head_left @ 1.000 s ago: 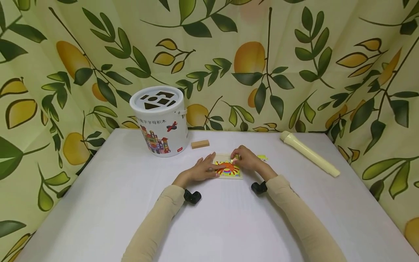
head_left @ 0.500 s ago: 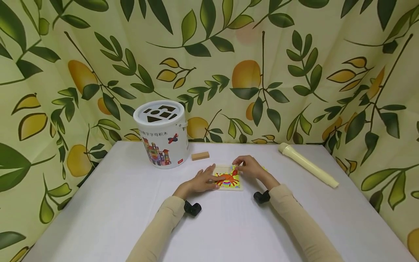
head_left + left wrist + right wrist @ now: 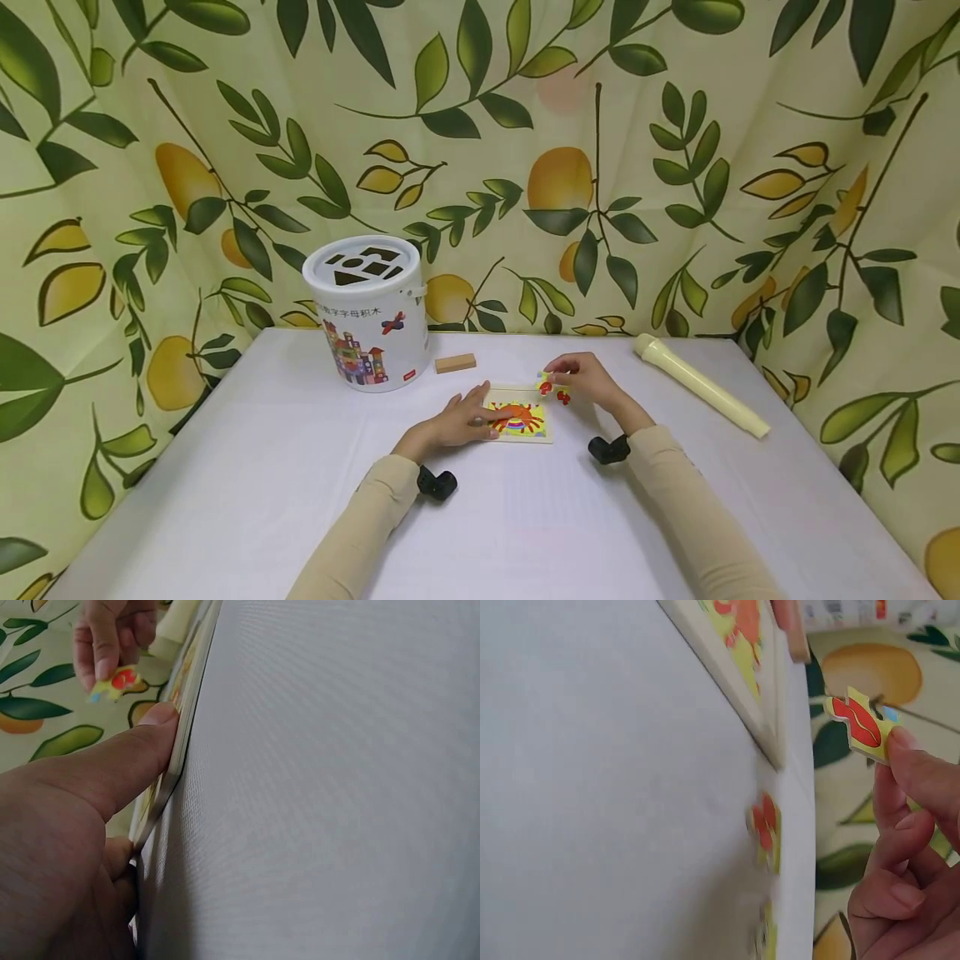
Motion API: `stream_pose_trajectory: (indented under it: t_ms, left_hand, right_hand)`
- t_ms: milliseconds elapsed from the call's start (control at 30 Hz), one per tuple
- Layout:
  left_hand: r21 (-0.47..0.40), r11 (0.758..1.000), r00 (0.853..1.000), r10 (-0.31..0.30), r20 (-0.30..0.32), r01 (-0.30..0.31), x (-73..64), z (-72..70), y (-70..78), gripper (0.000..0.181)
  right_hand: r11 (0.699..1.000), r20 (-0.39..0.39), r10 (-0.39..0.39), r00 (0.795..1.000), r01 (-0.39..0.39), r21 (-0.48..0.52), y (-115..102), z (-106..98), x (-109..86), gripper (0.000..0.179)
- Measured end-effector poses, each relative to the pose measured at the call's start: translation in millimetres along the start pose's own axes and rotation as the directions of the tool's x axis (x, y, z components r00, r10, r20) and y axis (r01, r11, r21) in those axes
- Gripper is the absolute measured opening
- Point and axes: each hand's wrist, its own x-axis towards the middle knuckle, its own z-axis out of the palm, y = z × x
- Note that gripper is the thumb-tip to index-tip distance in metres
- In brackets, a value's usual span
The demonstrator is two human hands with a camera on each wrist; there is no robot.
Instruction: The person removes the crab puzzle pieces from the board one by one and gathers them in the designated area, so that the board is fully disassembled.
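A jigsaw board [image 3: 536,441] with a crab picture lies mid-table. My left hand [image 3: 450,419] rests on its left side, fingers spread, one reaching over the crab. In the left wrist view the left thumb [image 3: 131,761] presses on the board's edge [image 3: 184,739]. My right hand [image 3: 588,382] pinches a puzzle piece [image 3: 859,724], yellow with a red claw and a blue corner, between thumb and fingers. It is held up off the board, beyond its far right corner. A loose red and yellow piece [image 3: 766,825] lies on the table beside the board, with another piece [image 3: 770,930] past it.
A white bucket [image 3: 371,333] with shape holes in its lid stands at the back left. Beside it lies a wooden block [image 3: 455,363]. A cream microphone-shaped stick [image 3: 701,386] lies at the right. A patterned curtain [image 3: 480,167] hangs behind the table.
My right hand has drawn the pinched piece away from the board's upper right corner, to the right. A loose piece on the table now shows below it. My left hand stays on the board.
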Motion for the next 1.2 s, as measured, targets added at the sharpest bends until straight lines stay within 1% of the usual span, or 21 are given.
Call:
stream_pose_trajectory:
  t_ms: [133, 233, 333, 433, 567, 600, 733, 933, 1167, 1200]
  left_hand:
    - [0.017, 1.0, 1.0, 0.007, -0.004, -0.007, -1.9, -1.8, -1.3, 0.043]
    - [0.014, 1.0, 1.0, 0.013, -0.009, -0.013, -2.5, -3.8, -3.1, 0.043]
    - [0.013, 1.0, 1.0, 0.009, -0.012, -0.009, -2.8, -5.5, -4.9, 0.043]
    - [0.032, 0.999, 1.0, -0.003, -0.011, 0.003, -2.5, -6.4, -6.8, 0.042]
    - [0.035, 0.999, 1.0, 0.004, -0.014, -0.003, -1.7, -7.7, -6.6, 0.042]
    - [0.033, 0.999, 1.0, 0.007, -0.016, -0.007, -1.7, -8.1, -6.0, 0.042]
    - [0.007, 1.0, 1.0, 0.007, -0.02, -0.007, -1.8, -8.8, -3.6, 0.041]
    - [-0.021, 1.0, 1.0, 0.004, -0.003, -0.004, -0.1, -7.1, -3.3, 0.042]
    - [0.027, 1.0, 1.0, 0.016, 0.0, -0.016, 2.4, -4.2, -4.8, 0.043]
    - [0.018, 1.0, 1.0, 0.015, -0.003, -0.015, 2.8, -3.8, -4.6, 0.043]
  right_hand:
    - [0.998, -0.032, 0.063, 0.997, -0.063, 0.011, 10.1, -25.2, -6.7, 0.027]
    - [0.993, -0.059, 0.114, 0.992, -0.114, 0.012, 23.3, -45.6, -11.8, 0.034]
    - [0.985, -0.057, 0.174, 0.983, -0.173, 0.017, 38.1, -61.9, -16.7, 0.038]
    - [0.972, -0.04, 0.235, 0.971, -0.234, 0.008, 49.3, -71.3, -20.5, 0.038]
    - [0.954, -0.03, 0.296, 0.955, -0.297, -0.044, 56.3, -76.1, -23.2, 0.036]
    - [0.951, -0.024, 0.302, 0.953, -0.303, -0.065, 57.4, -76.6, -23.1, 0.036]
    - [0.94, -0.04, 0.316, 0.948, -0.318, -0.123, 59.7, -77.5, -22.5, 0.034]
    - [0.929, -0.062, 0.32, 0.945, -0.326, -0.175, 64.7, -78.0, -26.4, 0.031]
    - [0.932, -0.116, 0.28, 0.953, -0.299, -0.206, 72.2, -76.3, -29.4, 0.026]
    - [0.932, -0.121, 0.27, 0.955, -0.291, -0.217, 72.3, -76.3, -30.0, 0.025]
